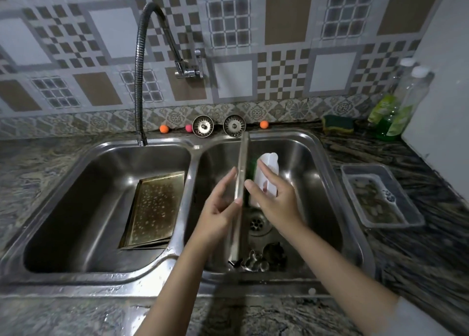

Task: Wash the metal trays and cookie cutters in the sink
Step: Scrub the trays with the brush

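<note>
Both forearms reach over the sink's [177, 282] near rim — a tray is held on edge for scrubbing.

Left hand [218, 206] fingers [229, 177] lie nearly straight, bracing the upright metal tray [241, 183] above the right basin; thumb and palm pinch its edge. Right hand [274, 198] is curled around a white object [266, 173], with something green, possibly a scrubber, against the tray's far face. Cookie cutters [256, 259] lie on the right basin floor, nearer than the drain [256, 223]. A second tray [154, 208] leans in the left basin. Recommended: keep the tray steady, scrub in long strokes — cover corners and rims.
</note>
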Demonstrator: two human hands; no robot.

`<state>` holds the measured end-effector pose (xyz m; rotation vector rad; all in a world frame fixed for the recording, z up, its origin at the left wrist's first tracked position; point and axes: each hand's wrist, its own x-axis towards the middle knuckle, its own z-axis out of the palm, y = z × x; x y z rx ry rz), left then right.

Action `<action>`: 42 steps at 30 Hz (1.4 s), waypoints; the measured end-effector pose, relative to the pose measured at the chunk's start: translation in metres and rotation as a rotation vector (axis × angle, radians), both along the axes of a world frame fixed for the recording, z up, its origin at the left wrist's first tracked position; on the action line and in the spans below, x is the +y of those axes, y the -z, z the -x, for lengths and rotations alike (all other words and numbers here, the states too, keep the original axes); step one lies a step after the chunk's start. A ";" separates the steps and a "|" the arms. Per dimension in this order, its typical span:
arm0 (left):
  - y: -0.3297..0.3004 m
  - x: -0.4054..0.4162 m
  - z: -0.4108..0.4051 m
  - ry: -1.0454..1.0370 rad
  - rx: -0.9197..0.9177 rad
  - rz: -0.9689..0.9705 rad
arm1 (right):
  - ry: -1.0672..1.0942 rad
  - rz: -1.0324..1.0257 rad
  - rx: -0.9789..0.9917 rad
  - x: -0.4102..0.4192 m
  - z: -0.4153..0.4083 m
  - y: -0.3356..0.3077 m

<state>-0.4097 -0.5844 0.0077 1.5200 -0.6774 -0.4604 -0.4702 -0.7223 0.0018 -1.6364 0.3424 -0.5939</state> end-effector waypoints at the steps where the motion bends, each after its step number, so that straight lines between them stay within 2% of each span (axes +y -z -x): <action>1: 0.000 -0.002 0.002 0.018 0.017 -0.023 | 0.020 -0.026 0.005 -0.001 -0.003 -0.001; 8: 0.004 -0.016 0.007 0.050 0.178 -0.053 | 0.198 -0.201 0.004 -0.011 -0.007 -0.005; 10: 0.012 -0.013 0.002 -0.055 0.130 -0.127 | 0.247 -0.225 -0.030 -0.017 -0.003 -0.005; 13: 0.023 0.000 -0.009 -0.334 -0.018 -0.242 | 0.246 -0.266 -0.039 -0.024 0.005 -0.006; 15: 0.024 0.014 -0.018 -0.433 -0.021 -0.292 | 0.228 -0.255 -0.049 -0.026 0.008 -0.008; 18: 0.024 0.037 -0.031 -0.366 0.164 -0.309 | 0.186 -0.268 -0.068 -0.022 0.005 -0.013; 22: 0.027 0.065 -0.049 -0.373 0.250 -0.250 | 0.137 -0.261 -0.053 0.000 -0.010 -0.017; 27: 0.020 0.107 -0.077 -0.377 0.264 -0.152 | 0.141 -0.267 -0.055 0.038 -0.044 -0.018; 30: 0.018 0.132 -0.099 -0.320 0.265 -0.182 | 0.152 -0.245 -0.055 0.063 -0.069 -0.017; 34: 0.027 0.163 -0.138 -0.399 0.270 -0.176 | 0.130 -0.239 -0.036 0.097 -0.109 -0.014; 42: 0.057 0.200 -0.222 -0.571 0.304 -0.271 | 0.372 -0.163 0.042 0.110 -0.137 0.005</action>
